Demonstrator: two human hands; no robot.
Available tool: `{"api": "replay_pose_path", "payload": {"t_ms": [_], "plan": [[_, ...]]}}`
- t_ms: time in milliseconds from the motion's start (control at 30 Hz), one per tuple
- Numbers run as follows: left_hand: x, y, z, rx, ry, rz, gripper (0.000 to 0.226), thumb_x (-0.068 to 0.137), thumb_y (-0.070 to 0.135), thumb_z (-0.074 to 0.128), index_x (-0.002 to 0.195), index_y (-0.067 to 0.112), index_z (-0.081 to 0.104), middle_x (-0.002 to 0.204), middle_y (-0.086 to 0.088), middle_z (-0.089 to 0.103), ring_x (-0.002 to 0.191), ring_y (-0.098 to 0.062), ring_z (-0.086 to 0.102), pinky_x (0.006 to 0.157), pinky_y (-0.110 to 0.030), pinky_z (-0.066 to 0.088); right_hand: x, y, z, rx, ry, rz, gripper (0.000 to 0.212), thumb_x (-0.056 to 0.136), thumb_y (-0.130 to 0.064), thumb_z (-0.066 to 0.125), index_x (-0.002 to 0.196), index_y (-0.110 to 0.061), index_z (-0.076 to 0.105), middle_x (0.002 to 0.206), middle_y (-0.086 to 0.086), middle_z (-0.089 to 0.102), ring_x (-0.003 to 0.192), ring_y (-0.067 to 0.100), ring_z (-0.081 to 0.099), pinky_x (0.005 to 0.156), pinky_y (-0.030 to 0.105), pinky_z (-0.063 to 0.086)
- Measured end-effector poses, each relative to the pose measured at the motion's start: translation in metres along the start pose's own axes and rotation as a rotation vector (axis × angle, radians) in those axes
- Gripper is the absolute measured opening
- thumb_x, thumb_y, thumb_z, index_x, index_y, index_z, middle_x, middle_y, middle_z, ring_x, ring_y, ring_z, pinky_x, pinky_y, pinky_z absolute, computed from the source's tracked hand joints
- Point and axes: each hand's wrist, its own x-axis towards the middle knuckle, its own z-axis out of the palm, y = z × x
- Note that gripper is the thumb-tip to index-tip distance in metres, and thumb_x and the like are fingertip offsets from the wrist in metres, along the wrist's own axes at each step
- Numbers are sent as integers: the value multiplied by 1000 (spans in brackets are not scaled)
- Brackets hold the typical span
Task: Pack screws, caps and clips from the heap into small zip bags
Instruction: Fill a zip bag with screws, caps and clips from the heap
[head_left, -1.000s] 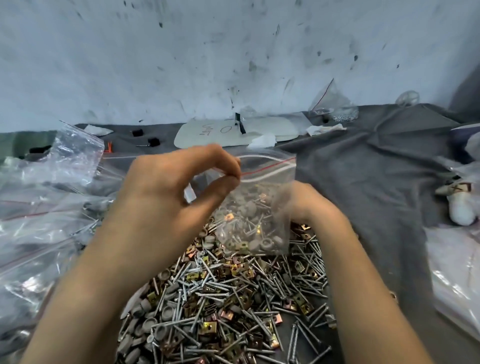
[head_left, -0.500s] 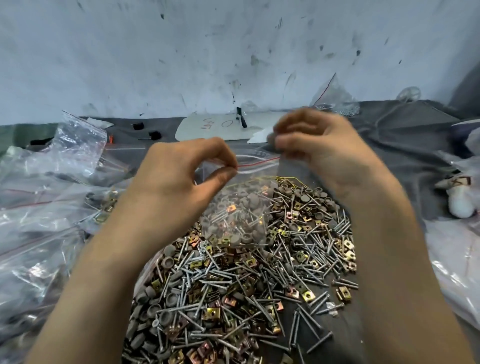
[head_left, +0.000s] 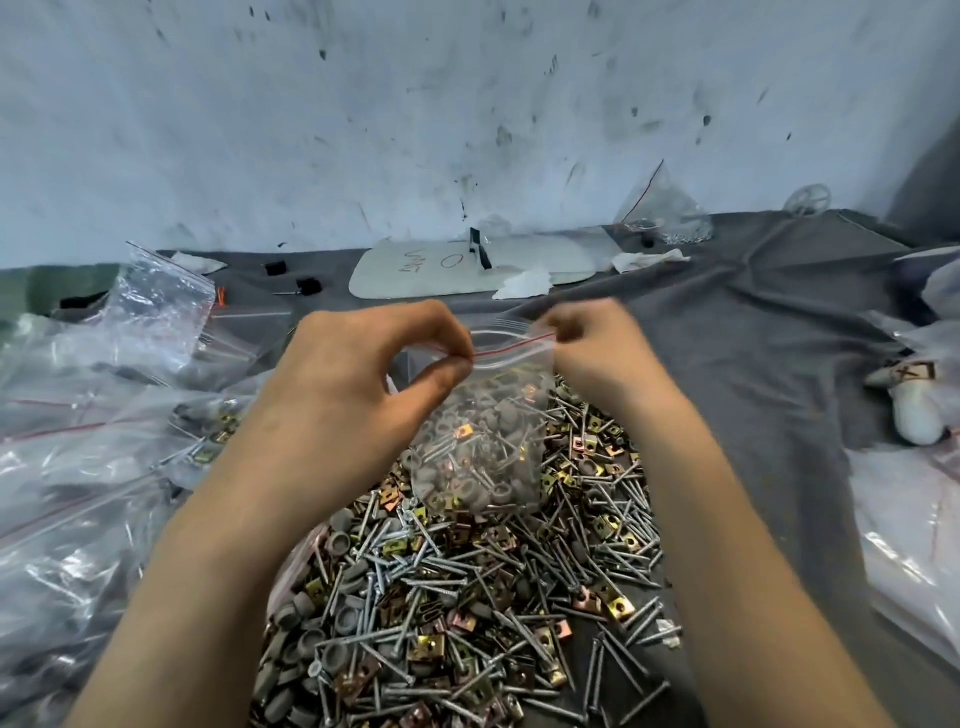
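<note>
A small clear zip bag (head_left: 483, 441) with a red line along its seal hangs above the heap (head_left: 467, 597) of silver screws, grey caps and brass clips on the grey cloth. Grey caps, screws and a few clips fill the bag. My left hand (head_left: 363, 374) pinches the left end of the seal between thumb and forefinger. The seal's right end is pinched by my right hand (head_left: 592, 348), which is slightly blurred. Both hands hold the bag upright, just above the heap's far edge.
Packed and empty zip bags (head_left: 104, 415) pile up at the left. More plastic bags (head_left: 914, 519) and a white object (head_left: 919, 415) lie at the right. A white card (head_left: 467, 265), small black parts and another bag (head_left: 660, 213) sit by the stained wall.
My right hand came out from behind the bag, rose above it, then dropped to pinch the right end of the seal. The left hand kept its pinch on the bag.
</note>
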Motion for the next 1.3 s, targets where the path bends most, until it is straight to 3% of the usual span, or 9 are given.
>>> {"api": "replay_pose_path", "payload": {"t_ms": [167, 533, 633, 733, 800, 867, 1033, 1167, 1300], "plan": [[0, -2, -2, 3, -6, 4, 13, 81, 38, 61, 87, 30, 69, 96, 22, 70, 86, -7, 68, 83, -41, 54, 9, 26, 35, -412, -170, 135, 10, 84, -13, 69, 79, -22, 69, 99, 4, 70, 93, 23, 65, 85, 39, 54], [0, -2, -3, 7, -16, -5, 14, 80, 41, 60, 86, 31, 69, 95, 24, 70, 86, -5, 68, 86, -38, 54, 14, 33, 43, -373, -144, 48, 6, 76, -16, 70, 80, -14, 66, 83, -3, 64, 86, 19, 62, 71, 30, 49], [0, -3, -4, 10, -17, -3, 11, 81, 40, 61, 85, 33, 68, 96, 25, 69, 86, -5, 68, 86, -38, 54, 11, 24, 33, -161, -61, 11, 6, 79, -12, 66, 84, -12, 63, 81, 1, 65, 79, 20, 65, 68, 34, 54], [0, -2, -3, -2, -22, -6, 14, 79, 43, 60, 85, 33, 67, 96, 26, 69, 79, -19, 70, 83, -41, 54, 4, -1, 13, 346, 21, -65, 14, 79, -2, 67, 80, -15, 59, 75, 0, 65, 68, 12, 57, 66, 28, 49], [0, -3, -2, 1, -19, -4, 15, 79, 44, 60, 86, 33, 68, 96, 26, 69, 79, -18, 70, 82, -40, 55, -5, -21, 0, 752, -43, -171, 17, 80, 3, 64, 80, -14, 59, 75, 1, 66, 67, 14, 55, 66, 26, 47], [1, -4, -2, -2, -16, -6, 15, 79, 41, 61, 88, 32, 70, 95, 25, 70, 81, -13, 69, 82, -39, 54, -16, -36, -10, 861, -141, -305, 15, 76, 1, 62, 82, -13, 61, 76, 1, 69, 69, 16, 58, 69, 26, 49], [1, -5, -2, 8, -20, -3, 14, 80, 38, 62, 90, 31, 71, 93, 27, 69, 84, -1, 67, 81, -33, 53, -24, -45, -15, 474, -123, -403, 6, 80, -11, 67, 84, -14, 69, 84, 7, 71, 82, 9, 63, 81, 27, 50], [0, -3, -2, 3, -21, 1, 15, 80, 42, 60, 88, 32, 69, 97, 26, 69, 79, -15, 70, 83, -40, 54, -5, -22, -11, 408, 124, -200, 9, 87, -14, 66, 79, -19, 67, 87, 13, 70, 76, 9, 60, 72, 22, 49], [0, -2, -2, 12, -17, 15, 14, 80, 42, 59, 86, 33, 68, 96, 25, 69, 78, -17, 70, 80, -42, 55, 11, 22, 16, -10, 47, 39, 8, 86, -14, 67, 87, -21, 71, 85, -3, 70, 75, 11, 64, 62, 18, 49]]}}
